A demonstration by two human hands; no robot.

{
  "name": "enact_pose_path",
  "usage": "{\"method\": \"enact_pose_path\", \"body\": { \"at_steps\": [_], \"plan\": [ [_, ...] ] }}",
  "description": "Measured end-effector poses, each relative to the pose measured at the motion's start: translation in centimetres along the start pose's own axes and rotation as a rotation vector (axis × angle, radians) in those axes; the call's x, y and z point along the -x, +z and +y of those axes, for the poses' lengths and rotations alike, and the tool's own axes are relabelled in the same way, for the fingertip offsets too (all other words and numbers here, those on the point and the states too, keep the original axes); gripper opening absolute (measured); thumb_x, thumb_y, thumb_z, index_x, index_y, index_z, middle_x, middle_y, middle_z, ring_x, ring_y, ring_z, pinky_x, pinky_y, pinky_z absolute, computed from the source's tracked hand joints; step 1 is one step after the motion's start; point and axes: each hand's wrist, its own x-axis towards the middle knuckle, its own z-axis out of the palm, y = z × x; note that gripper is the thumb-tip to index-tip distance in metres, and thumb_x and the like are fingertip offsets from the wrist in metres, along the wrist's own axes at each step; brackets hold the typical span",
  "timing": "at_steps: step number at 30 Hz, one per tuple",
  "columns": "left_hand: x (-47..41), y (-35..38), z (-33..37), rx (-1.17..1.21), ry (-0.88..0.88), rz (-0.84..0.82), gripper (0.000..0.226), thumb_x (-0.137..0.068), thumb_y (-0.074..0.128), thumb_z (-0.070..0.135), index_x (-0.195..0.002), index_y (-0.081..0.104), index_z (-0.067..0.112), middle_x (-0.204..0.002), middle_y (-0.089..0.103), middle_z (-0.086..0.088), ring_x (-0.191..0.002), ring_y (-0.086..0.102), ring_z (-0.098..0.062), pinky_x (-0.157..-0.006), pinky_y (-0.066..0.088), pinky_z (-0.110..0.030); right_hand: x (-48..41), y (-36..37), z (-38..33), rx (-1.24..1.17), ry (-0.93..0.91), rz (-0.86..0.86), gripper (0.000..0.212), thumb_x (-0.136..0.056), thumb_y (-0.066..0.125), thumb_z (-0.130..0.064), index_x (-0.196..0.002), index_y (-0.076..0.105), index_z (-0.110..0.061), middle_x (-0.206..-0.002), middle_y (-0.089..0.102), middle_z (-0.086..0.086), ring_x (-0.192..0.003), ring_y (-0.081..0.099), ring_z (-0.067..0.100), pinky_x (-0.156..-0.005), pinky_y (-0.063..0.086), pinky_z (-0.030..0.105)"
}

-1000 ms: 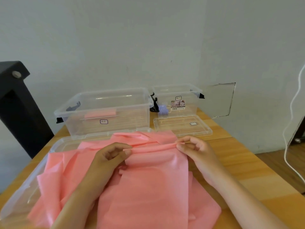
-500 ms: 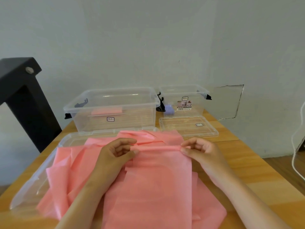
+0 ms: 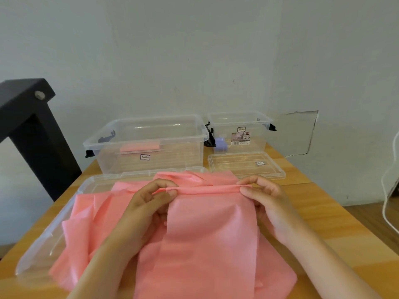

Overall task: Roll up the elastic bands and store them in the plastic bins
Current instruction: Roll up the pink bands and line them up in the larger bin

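Note:
A wide pink elastic band (image 3: 211,229) lies spread over the wooden table, its loose folds bunched to the left. Its far end is turned over into a thin roll. My left hand (image 3: 149,203) pinches the left end of that roll and my right hand (image 3: 265,199) pinches the right end. Behind stands a large clear plastic bin (image 3: 149,145) with a rolled pink band (image 3: 140,146) inside. A smaller clear bin (image 3: 239,130) to its right holds a purple roll (image 3: 221,143).
A large clear lid (image 3: 49,240) lies under the band at the left. A small clear lid (image 3: 246,165) rests before the small bin. A black frame (image 3: 32,130) stands at the left table edge. A white cable (image 3: 388,190) hangs at the right by the wall.
The folded far edge of the band has tightened into a narrow roll between both hands. The camera view has shifted slightly, so the bins sit further right in the frame.

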Motion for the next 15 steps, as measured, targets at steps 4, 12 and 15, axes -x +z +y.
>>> {"method": "enact_pose_path", "body": {
  "at_steps": [4, 12, 15],
  "plan": [
    [-0.1, 0.2, -0.3, -0.02, -0.072, 0.053, 0.018, -0.086, 0.048, -0.004, -0.083, 0.064, 0.005, -0.052, 0.055, -0.009, -0.039, 0.051, -0.012, -0.038, 0.038, -0.014, -0.4, -0.4, 0.9, 0.112, 0.043, 0.03, 0.032, -0.087, 0.058, 0.002, -0.072, 0.075, -0.021, -0.064, 0.061, 0.0, -0.059, 0.057, 0.012, -0.05, 0.046, 0.022],
    [0.0, 0.2, -0.8, -0.169, 0.022, 0.135, 0.029, -0.094, 0.051, 0.002, -0.076, 0.074, 0.005, -0.063, 0.065, -0.005, -0.047, 0.051, -0.008, -0.041, 0.04, -0.015, -0.5, -0.7, 1.2, 0.141, 0.049, 0.035, 0.005, -0.082, 0.07, -0.008, -0.085, 0.07, -0.013, -0.07, 0.065, 0.004, -0.066, 0.062, 0.01, -0.059, 0.045, 0.016],
    [0.0, 0.4, -0.9, -0.261, 0.047, 0.135, 0.014, -0.088, 0.061, 0.001, -0.084, 0.074, 0.005, -0.071, 0.071, 0.001, -0.051, 0.056, -0.004, -0.045, 0.044, -0.014, -0.6, -0.7, 1.3, 0.192, 0.036, 0.054, 0.007, -0.086, 0.069, -0.014, -0.091, 0.071, -0.01, -0.075, 0.066, 0.007, -0.068, 0.061, 0.012, -0.064, 0.045, 0.019]
  ]
}}
